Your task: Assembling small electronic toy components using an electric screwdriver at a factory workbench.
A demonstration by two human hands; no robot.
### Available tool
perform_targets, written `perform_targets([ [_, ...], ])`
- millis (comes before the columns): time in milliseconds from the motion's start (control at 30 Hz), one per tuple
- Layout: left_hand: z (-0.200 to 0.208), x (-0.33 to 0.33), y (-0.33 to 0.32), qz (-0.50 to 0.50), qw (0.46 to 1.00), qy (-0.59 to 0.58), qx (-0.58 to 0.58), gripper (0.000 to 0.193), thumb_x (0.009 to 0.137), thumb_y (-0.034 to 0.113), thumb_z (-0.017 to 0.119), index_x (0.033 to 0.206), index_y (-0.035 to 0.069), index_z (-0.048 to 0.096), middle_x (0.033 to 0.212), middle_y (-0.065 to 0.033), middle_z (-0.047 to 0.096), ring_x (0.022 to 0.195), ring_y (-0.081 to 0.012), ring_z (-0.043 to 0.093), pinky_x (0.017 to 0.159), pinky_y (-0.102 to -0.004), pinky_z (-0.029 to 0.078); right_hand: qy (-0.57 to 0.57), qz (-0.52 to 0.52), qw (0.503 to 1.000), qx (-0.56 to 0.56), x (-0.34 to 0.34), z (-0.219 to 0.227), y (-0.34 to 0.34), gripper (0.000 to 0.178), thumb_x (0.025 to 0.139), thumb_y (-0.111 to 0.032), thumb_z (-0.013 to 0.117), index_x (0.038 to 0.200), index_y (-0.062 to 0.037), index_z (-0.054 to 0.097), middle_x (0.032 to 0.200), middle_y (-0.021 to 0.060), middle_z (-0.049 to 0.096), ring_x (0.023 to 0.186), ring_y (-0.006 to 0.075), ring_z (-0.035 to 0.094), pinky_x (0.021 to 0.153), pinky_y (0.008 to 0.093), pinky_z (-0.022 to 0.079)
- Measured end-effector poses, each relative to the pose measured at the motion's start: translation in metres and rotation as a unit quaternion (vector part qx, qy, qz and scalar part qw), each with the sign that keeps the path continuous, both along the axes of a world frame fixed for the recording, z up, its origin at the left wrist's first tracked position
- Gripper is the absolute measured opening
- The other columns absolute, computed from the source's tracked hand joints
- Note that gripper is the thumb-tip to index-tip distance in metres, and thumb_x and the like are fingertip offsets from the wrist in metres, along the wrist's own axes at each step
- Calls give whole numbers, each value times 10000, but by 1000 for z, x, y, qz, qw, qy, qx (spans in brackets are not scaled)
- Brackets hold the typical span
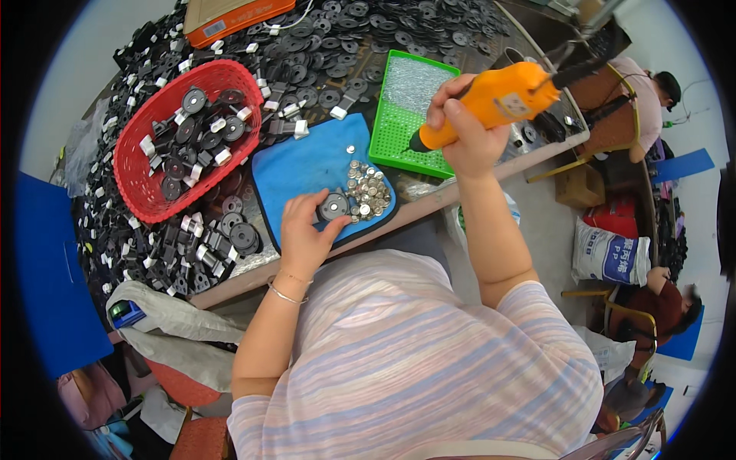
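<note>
My left hand (305,226) rests on a blue cloth mat (287,165), its thumb and fingers closed around the edges of a dark round disc part (334,206). Beside the disc lies a heap of small silver round metal pieces (369,188). In my right hand (474,142) is an orange electric screwdriver (510,93), gripped with its dark tip pointing down-left over a green tray (389,146). The tray's near part is a perforated grid, and many small silver screws (414,84) fill its far part. Whether the tip touches the grid I cannot tell.
A red basket (132,172) of black and white assembled parts stands left of the mat. Loose black discs (337,46) and parts cover the table's far side and left. An orange box (230,23) sits at the back. Other people sit to the right.
</note>
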State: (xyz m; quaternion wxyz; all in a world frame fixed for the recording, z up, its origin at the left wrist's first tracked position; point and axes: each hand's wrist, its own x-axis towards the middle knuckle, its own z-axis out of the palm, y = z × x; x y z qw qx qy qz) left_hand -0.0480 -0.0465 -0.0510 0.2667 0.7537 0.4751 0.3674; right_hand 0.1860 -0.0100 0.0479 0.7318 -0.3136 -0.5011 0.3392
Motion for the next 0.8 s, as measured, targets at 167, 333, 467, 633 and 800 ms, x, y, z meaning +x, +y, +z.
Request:
perform_targets([
  [167,-2,1,0,-4,1000,-16,5,500,617,236,806,1012,1,609,922,-126,611,845,-294,535,754,-363,437,25,152,988,-25,-50,10,-13,194,746,5,580,921,13,497,821,144,552,608,176,552,565,284,473],
  [333,-1,0,0,-6,1000,-12,-9,499,622,246,801,1015,7,605,915,-114,610,839,-290,533,752,-363,428,17,191,981,-22,-86,-2,-14,207,736,28,597,918,2,500,821,119,547,644,153,559,560,249,470],
  [467,1,0,1,-12,1000,-23,1,460,626,249,794,982,31,600,884,-96,602,819,-291,522,739,-364,415,12,195,979,-51,-99,-4,-15,199,740,25,603,907,-10,500,818,96,541,707,133,553,573,243,466],
  [633,0,1,2,-11,999,-42,33,392,628,239,787,899,44,583,822,-88,575,784,-294,505,710,-369,402,-65,237,968,-52,-101,-2,-14,215,725,31,621,894,-15,497,816,86,539,694,127,539,593,245,448],
  [800,-2,0,3,-22,999,-50,6,347,634,201,774,862,39,569,758,-91,531,754,-300,486,682,-382,388,-103,236,966,-11,-103,-6,-8,238,719,24,638,907,-12,497,827,86,544,690,132,537,612,249,442],
])
